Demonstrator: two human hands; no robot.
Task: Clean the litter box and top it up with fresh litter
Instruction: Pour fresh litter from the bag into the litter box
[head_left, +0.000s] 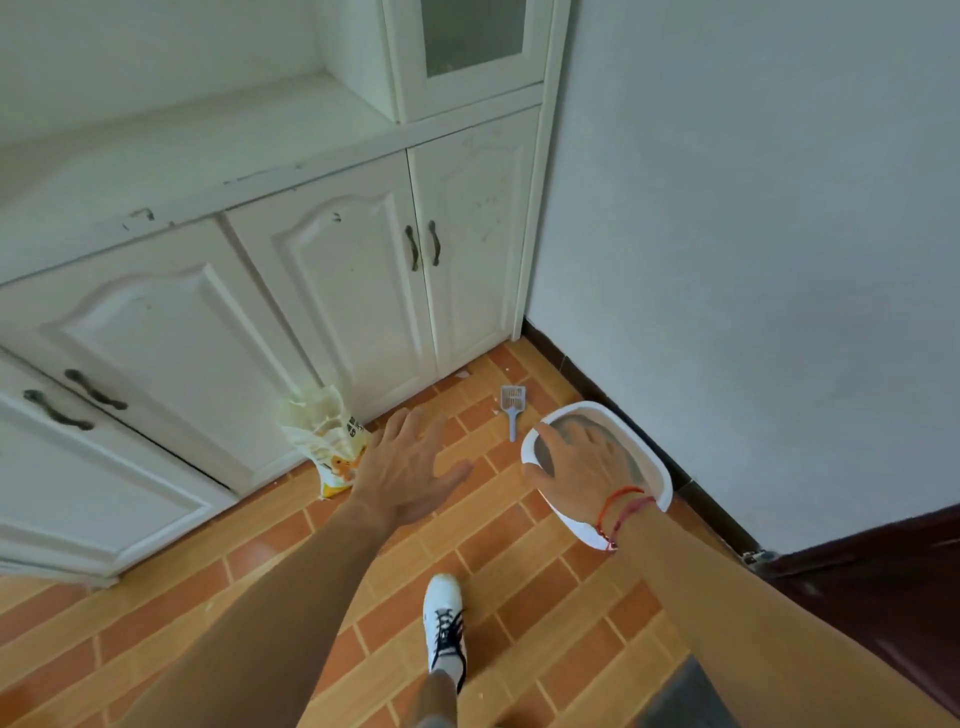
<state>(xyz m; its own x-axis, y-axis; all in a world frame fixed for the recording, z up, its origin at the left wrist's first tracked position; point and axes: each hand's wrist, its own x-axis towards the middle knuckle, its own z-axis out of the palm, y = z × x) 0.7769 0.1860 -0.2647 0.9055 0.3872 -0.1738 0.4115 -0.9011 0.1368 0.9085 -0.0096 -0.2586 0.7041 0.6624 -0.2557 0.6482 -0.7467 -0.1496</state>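
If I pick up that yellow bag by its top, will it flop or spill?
Probably floppy: the bag has a crumpled, open top and seems to lean on the cabinet. It could spill if tipped, since the top looks unsealed. The lower part bulges, so it may be heavy for its size.

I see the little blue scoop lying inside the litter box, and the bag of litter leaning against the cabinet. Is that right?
Not quite. The head view shows the scoop lying on the floor tiles beside the litter box, not inside it. The bag of litter does lean against the cabinet.
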